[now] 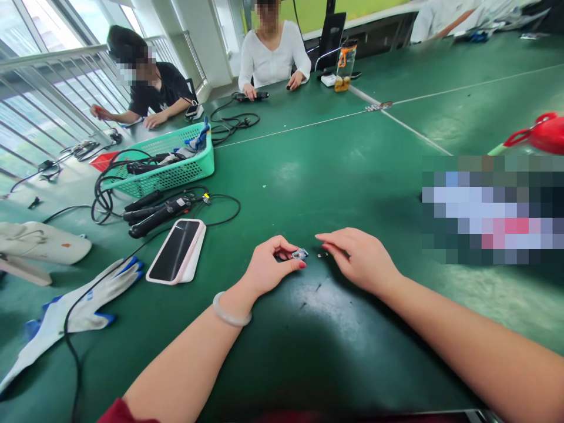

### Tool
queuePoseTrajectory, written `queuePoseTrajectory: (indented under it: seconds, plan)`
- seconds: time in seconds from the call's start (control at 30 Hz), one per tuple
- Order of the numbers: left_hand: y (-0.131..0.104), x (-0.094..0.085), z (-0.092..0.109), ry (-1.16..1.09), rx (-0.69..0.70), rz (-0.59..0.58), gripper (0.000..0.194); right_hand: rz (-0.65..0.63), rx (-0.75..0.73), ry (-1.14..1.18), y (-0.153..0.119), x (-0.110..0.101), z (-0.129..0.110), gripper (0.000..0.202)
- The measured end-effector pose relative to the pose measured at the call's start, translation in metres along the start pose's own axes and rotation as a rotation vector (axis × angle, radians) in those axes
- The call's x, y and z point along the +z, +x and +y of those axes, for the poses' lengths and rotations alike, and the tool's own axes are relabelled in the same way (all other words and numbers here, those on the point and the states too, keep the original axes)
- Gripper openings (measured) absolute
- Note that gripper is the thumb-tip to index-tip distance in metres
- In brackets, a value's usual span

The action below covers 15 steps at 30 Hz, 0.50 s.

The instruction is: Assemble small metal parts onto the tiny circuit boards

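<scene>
1. Left boundary: railing (66, 59), glove (88, 302), basket (189, 168), phone (174, 249).
2. Left hand (264, 264): small part (300, 254) pinched in fingertips.
3. Beyond: green tabletop (308, 182) running to pale seam (291, 128).
4. Right hand (363, 255): fingers bent beside tiny piece (324, 255); grasp indeterminable.
5. Right edge: red object (547, 134).

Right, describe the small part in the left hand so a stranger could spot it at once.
On the green table, find the left hand, the one with a pale bangle on its wrist. Between its thumb and fingers is a small, greyish, mottled part. It looks clearly larger than the tiny bit by the right hand.
</scene>
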State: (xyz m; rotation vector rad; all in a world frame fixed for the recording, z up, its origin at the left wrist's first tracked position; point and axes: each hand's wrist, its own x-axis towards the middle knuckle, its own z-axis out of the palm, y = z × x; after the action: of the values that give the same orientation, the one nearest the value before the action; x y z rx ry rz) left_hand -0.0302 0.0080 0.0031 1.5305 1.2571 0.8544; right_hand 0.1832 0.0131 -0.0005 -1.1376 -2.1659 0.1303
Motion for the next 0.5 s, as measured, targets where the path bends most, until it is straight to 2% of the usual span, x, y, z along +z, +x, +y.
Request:
queuePoseTrajectory:
  seconds: [0.1,0.2,0.37,0.5]
  plan:
    - [0.000,0.000,0.001,0.025,-0.009,-0.007,0.029,-0.174,0.121,0.048,0.003,-0.005,0.012,0.019]
    - [0.000,0.001,0.001,0.060,-0.014,-0.019,0.028,-0.284,0.140,0.065,0.003,-0.006,0.019,0.021]
    - [0.000,0.001,0.002,0.115,-0.004,-0.025,0.028,-0.309,0.112,0.026,0.002,0.000,0.014,0.004]
    - [0.000,0.001,0.004,0.129,-0.005,-0.029,0.026,-0.311,0.079,0.018,0.002,0.004,0.008,0.011]
